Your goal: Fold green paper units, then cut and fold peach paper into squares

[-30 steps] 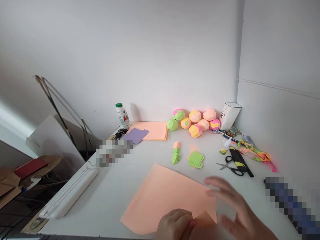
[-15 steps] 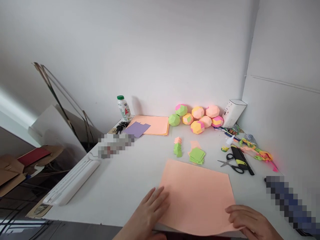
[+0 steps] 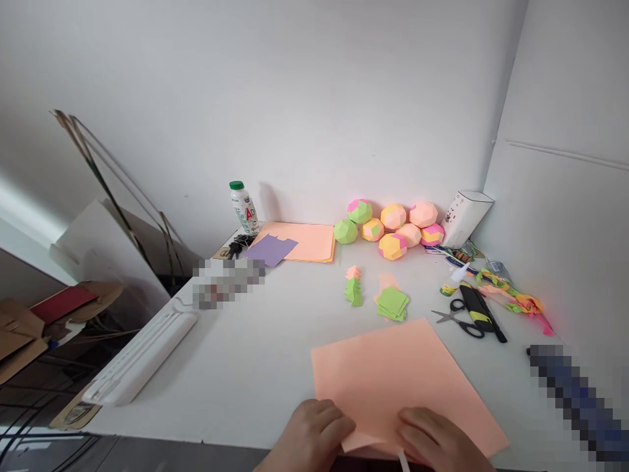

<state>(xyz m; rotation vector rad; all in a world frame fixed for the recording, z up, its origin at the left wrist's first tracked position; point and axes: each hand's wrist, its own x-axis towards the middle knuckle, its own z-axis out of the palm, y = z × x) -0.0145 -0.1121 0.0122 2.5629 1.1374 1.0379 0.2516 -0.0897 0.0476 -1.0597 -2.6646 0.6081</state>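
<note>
A large sheet of peach paper [image 3: 393, 370] lies turned at an angle at the front edge of the table. My left hand [image 3: 317, 432] is closed on its near left corner, fingers curled over the paper. Closer to the middle of the near edge, my right hand [image 3: 439, 436] grips the same sheet, its thumb hidden. The near edge is lifted and bent between my hands. A narrow white strip [image 3: 403, 461] shows beside my right fingers; I cannot make out what it is. Beyond the sheet lie green paper pieces [image 3: 393, 303] and a row of folded green and peach pieces [image 3: 353, 288].
Scissors [image 3: 459, 318], a utility knife [image 3: 476, 308] and a glue bottle [image 3: 455, 280] lie to the right. Faceted paper balls [image 3: 393, 246] line the wall beside stacked peach sheets [image 3: 314, 242] and purple paper [image 3: 272, 250]. A white bar-shaped device [image 3: 142, 360] sits at the left edge.
The peach sheet has turned, its far right corner now pointing away from me. My right hand moved left along the near edge, and my left hand went from lying flat to gripping.
</note>
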